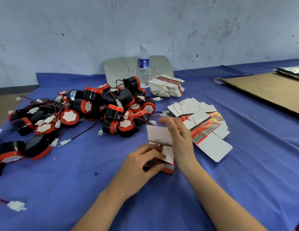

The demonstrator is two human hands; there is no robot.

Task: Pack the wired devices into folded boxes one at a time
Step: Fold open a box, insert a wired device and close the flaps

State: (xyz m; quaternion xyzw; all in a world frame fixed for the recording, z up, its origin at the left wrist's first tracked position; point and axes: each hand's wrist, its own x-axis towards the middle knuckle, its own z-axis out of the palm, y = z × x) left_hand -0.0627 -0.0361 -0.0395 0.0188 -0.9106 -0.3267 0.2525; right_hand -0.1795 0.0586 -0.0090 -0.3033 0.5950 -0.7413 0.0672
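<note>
the left hand (142, 161) grips a small red box (162, 157) on the blue cloth (162, 205), its white flap raised. the right hand (178, 135), fingers relaxed, rests against that flap, with the pile of wired devices (95, 110) lying to the left.

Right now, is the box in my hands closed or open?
Open. Its white lid flap stands up above the box, gripped by the left hand; the right hand touches the flap.
</note>
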